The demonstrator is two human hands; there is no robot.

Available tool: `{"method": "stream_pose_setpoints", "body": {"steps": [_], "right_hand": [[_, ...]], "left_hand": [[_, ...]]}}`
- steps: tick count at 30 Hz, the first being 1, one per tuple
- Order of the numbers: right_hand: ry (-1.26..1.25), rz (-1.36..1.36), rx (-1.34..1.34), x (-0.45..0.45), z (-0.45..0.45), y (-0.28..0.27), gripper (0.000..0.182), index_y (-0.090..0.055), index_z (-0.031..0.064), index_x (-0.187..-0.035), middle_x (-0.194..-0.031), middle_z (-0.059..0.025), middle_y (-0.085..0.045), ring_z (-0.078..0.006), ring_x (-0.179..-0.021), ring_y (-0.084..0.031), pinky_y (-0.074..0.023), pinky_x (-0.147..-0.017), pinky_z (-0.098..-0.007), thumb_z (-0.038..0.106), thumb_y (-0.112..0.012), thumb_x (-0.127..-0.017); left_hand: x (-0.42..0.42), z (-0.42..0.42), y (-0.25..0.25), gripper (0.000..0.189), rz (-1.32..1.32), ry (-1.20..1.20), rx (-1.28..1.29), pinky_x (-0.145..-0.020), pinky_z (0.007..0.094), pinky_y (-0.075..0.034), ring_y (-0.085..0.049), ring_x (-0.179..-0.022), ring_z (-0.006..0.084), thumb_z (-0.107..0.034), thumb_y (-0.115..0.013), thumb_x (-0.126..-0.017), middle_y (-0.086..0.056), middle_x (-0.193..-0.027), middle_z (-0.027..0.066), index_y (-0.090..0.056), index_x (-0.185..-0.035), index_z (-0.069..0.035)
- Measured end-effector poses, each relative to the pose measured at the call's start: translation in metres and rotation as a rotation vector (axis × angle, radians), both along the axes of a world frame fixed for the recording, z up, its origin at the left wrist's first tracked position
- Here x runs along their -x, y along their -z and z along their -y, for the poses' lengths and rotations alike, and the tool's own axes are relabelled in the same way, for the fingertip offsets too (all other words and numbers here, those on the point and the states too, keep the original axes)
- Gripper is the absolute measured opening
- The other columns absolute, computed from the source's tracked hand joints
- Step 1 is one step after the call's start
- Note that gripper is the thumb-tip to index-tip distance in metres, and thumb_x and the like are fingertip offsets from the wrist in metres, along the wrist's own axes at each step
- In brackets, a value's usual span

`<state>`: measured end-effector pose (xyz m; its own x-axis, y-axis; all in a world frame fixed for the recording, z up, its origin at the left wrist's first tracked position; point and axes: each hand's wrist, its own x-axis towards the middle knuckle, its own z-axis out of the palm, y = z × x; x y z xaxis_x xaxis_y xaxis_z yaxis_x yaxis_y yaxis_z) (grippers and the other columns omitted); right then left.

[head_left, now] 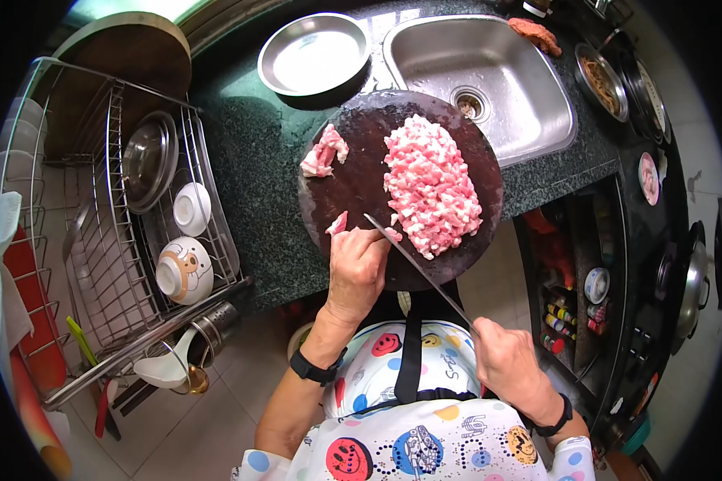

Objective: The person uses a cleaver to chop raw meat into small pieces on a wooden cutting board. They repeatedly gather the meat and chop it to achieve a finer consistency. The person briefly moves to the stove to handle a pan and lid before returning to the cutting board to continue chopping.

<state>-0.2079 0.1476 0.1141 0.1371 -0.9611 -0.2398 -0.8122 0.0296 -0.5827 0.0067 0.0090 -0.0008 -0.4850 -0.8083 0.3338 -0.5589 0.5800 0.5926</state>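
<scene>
A dark round chopping board [361, 180] sits at the counter's front edge, partly overlapping the sink. On its right half lies a large heap of diced raw meat [433, 183]; a bigger raw chunk [323, 153] rests at the upper left. My left hand [356, 264] presses a strip of raw meat [337, 223] onto the board near its front, and the strip's end pokes out beyond my fingers. My right hand [505, 361] grips a knife [418, 267] by its handle, which the fingers hide. The blade slants up leftward, close against my left fingers, with small cut bits beside it.
Behind the board are a shallow metal pan [314, 54] and a steel sink [517, 90]. A wire dish rack [111, 216] with bowls stands left. To the right are a metal bowl of food [601, 84], a small plate with meat [648, 178] and a lidded pot [692, 288].
</scene>
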Motion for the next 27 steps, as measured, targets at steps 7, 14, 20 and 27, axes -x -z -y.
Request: {"method": "stream_pose_setpoints", "body": {"steps": [7, 14, 20, 27], "right_hand": [[0.036, 0.063, 0.088, -0.013, 0.033, 0.021, 0.011, -0.05, 0.0011, -0.087, -0.072, -0.02, -0.063, -0.0408, -0.061, -0.063, -0.0499, -0.054, -0.0477, -0.004, -0.06, -0.085], [0.065, 0.099, 0.01, 0.0, 0.01, 0.001, 0.009, -0.054, 0.0013, -0.09, -0.076, -0.0202, -0.064, -0.0414, -0.065, -0.064, -0.0502, -0.057, -0.0478, -0.001, -0.062, -0.088], [0.023, 0.075, -0.006, -0.003, 0.008, 0.003, 0.011, -0.052, 0.0015, -0.089, -0.076, -0.0196, -0.064, -0.0413, -0.065, -0.064, -0.0505, -0.057, -0.0478, -0.002, -0.061, -0.086], [0.026, 0.046, 0.013, -0.026, 0.031, 0.022, 0.01, -0.054, 0.0005, -0.091, -0.072, -0.022, -0.062, -0.0439, -0.066, -0.063, -0.0491, -0.057, -0.0494, -0.004, -0.061, -0.086]], "left_hand": [[-0.001, -0.001, 0.004, 0.033, -0.003, 0.0, 0.016, -0.091, 0.0407, -0.046, -0.065, -0.098, 0.0296, 0.005, -0.073, -0.076, -0.069, -0.108, 0.008, -0.071, -0.107, -0.004], [-0.008, -0.007, -0.005, 0.025, 0.005, -0.077, 0.03, -0.092, 0.0404, -0.046, -0.066, -0.099, 0.0289, 0.0, -0.077, -0.078, -0.07, -0.105, 0.0072, -0.072, -0.103, -0.005], [-0.007, -0.006, 0.0, 0.023, 0.002, -0.041, 0.047, -0.09, 0.0402, -0.045, -0.065, -0.098, 0.0264, 0.002, -0.071, -0.079, -0.069, -0.099, 0.0059, -0.072, -0.101, -0.004], [-0.009, -0.006, 0.002, 0.025, 0.032, -0.021, 0.041, -0.089, 0.0409, -0.045, -0.064, -0.1, 0.027, 0.006, -0.069, -0.075, -0.068, -0.103, 0.0085, -0.07, -0.099, -0.002]]}}
